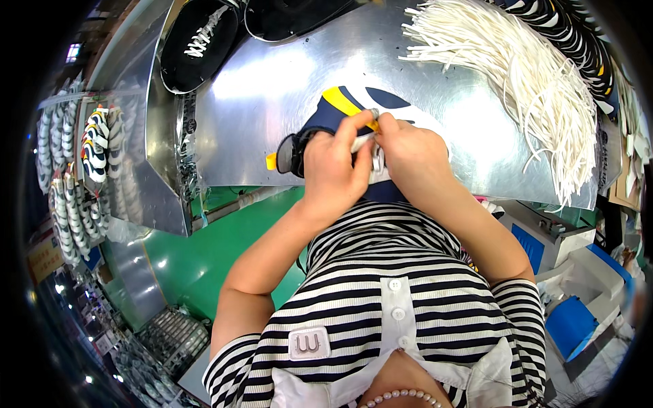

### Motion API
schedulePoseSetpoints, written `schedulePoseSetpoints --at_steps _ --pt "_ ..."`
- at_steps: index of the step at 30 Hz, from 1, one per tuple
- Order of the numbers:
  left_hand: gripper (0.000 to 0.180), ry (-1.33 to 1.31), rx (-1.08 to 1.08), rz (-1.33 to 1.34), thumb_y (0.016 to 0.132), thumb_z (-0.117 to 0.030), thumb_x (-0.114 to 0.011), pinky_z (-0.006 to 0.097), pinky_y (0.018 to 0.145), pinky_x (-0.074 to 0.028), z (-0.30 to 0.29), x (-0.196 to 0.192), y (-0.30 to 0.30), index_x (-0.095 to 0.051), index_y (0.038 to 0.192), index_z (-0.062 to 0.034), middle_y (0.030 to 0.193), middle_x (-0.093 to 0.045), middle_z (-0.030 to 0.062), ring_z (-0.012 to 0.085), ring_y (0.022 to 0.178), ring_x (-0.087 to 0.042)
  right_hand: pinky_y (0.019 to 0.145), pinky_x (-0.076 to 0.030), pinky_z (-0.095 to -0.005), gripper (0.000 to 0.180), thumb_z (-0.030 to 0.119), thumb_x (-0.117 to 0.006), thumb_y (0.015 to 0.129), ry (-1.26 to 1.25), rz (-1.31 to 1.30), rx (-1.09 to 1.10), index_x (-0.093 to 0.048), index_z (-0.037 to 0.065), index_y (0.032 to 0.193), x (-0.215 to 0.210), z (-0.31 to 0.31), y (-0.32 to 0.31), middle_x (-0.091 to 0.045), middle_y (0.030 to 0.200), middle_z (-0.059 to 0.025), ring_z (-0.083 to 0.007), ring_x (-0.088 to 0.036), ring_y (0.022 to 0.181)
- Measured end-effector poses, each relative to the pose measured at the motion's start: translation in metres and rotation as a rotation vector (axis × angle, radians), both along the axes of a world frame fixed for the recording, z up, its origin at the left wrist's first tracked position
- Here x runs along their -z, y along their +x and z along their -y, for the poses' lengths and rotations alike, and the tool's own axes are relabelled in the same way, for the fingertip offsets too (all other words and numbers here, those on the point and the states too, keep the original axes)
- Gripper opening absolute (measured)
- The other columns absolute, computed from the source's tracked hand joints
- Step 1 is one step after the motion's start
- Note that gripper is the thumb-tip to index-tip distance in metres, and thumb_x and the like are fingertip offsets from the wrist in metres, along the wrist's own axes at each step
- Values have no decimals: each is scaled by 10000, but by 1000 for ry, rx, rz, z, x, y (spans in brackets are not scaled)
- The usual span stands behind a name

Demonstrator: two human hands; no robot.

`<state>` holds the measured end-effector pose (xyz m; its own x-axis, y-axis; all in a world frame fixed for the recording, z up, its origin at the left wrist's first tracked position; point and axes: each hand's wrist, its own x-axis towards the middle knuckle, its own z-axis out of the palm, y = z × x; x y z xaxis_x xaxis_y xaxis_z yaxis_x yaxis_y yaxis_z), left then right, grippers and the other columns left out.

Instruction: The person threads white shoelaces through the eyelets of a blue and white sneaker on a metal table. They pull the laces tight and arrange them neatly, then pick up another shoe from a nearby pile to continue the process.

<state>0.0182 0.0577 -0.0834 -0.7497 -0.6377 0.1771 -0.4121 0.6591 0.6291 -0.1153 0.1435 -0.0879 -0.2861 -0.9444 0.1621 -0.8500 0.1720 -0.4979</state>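
Observation:
A shoe upper (325, 114) in navy, white and yellow lies at the near edge of the metal table, its dark collar to the left with a small yellow tab. My left hand (333, 170) is closed over the collar side, fingers bent against the upper. Close beside it, my right hand (416, 155) pinches at the middle of the upper, thumb and forefinger together. A short white strip (362, 141), which looks like lace, shows between the hands. The fingertips partly cover one another, so which fingers hold the strip is unclear.
A thick bundle of white laces (503, 75) spreads across the table's (258, 129) right side. Behind it stand stacked shoe uppers (585, 51). Two black oval pieces, one with white lacing (202, 34), sit at the far left. Striped uppers (95, 146) hang beyond the table's left edge.

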Motion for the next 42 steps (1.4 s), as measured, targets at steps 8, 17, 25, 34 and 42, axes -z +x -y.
schedulePoseSetpoints --at_steps 8,17,25,34,42 --pt "501 639 -87 -278 797 -55 -749 309 735 -536 16 1 -1 -544 1250 5 965 -654 119 185 822 -651 641 -526 -359 201 122 -667 883 18 346 115 -645 59 1073 -40 -43 -44 -699 857 -132 -296 -685 738" --pt "541 470 -62 -104 828 32 -709 253 852 -515 16 3 -22 -465 1310 -6 1075 -643 81 128 1002 -629 592 -495 -271 169 151 -701 871 -151 556 376 -692 77 1023 12 -15 -25 -696 785 -71 -156 -651 625" --pt "532 1054 -40 -177 849 33 -704 230 786 -519 29 -19 -13 -434 1304 -16 1091 -612 87 104 918 -623 651 -483 -213 145 45 -691 873 -371 856 170 -714 51 1016 7 -15 -42 -696 900 -12 -78 -597 715" --pt "496 1020 26 -15 862 18 -701 248 843 -521 26 -24 -18 -465 1296 -32 1092 -644 91 126 942 -646 510 -458 -316 388 -23 -729 633 -368 131 -189 -685 114 994 4 -10 -39 -601 707 -46 -212 -601 591" --pt "444 1061 -81 -124 952 -182 -646 203 696 -465 23 -31 -25 -461 1327 -33 936 -630 44 69 780 -564 482 -439 -299 232 24 -735 697 -569 274 -207 -686 98 911 7 -17 -32 -589 633 -32 -201 -576 518"
